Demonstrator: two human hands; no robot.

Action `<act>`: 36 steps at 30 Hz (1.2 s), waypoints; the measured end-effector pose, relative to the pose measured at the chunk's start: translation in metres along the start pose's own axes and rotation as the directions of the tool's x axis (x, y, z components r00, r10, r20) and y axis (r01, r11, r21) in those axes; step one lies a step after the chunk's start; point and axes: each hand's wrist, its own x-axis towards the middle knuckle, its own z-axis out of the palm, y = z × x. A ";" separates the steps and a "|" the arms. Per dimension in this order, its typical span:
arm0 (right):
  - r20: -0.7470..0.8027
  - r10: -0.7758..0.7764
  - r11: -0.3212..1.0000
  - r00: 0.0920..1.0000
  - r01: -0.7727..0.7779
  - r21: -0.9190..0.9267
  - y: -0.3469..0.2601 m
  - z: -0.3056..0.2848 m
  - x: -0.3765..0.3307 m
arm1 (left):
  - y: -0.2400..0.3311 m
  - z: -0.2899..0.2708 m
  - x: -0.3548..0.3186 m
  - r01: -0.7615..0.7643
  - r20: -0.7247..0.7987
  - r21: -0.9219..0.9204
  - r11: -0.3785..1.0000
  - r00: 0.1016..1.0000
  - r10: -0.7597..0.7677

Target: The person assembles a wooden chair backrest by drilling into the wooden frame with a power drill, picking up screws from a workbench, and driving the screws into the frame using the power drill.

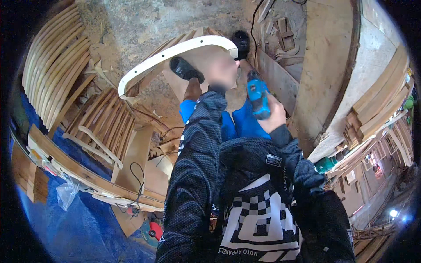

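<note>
Many curved slats (55, 74): ranked side by side at 10 o'clock, pale wood, all bending the same way.
Clear plastic bag (68, 193): at 8 o'clock, crumpled.
Blue tarp (96, 232): between 7 and 8 o'clock, wrinkled.
Second slat stack (103, 116): at 9 o'clock, brown pieces lying next to one another, with paler curved strips along the lower side.
Red-and-green tool (155, 228): at 7 o'clock, its exact kind unclear.
Pale curved piece (180, 49): at 11 o'clock, arched over the person's feet, dark round spots along its face and bare wood showing behind it; its right end comes close to the left hand.
Dark shoes (186, 70): one at 11 o'clock, below the arch; the other between 12 and 1 o'clock, by its right end.
Left hand (221, 72): at 12 o'clock, blurred, so I cannot tell its grip or whether it touches the arch.
Blue drill (258, 96): at 2 o'clock, chuck towards 12 o'clock, apart from the arch.
Right hand (275, 115): just right of the drill, fingers closed around its handle.
Wood offcuts (285, 35): at 1 o'clock, scattered.
Wide board (324, 65): at 2 o'clock, one long edge dark.
</note>
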 end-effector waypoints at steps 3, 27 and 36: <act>0.044 0.018 0.999 0.999 -0.020 0.037 0.010 -0.012 -0.009 | 0.026 0.008 0.009 -0.229 -0.072 0.550 0.803 0.945 0.319; 0.290 -0.562 0.651 0.775 0.198 0.732 -0.107 -0.129 -0.119 | 0.163 -0.093 -0.252 -0.393 0.137 -0.625 0.674 0.795 0.591; 0.288 -0.448 0.718 0.846 0.149 0.680 -0.140 -0.093 -0.180 | 0.146 -0.159 -0.289 -0.438 0.114 -0.500 0.747 0.822 0.559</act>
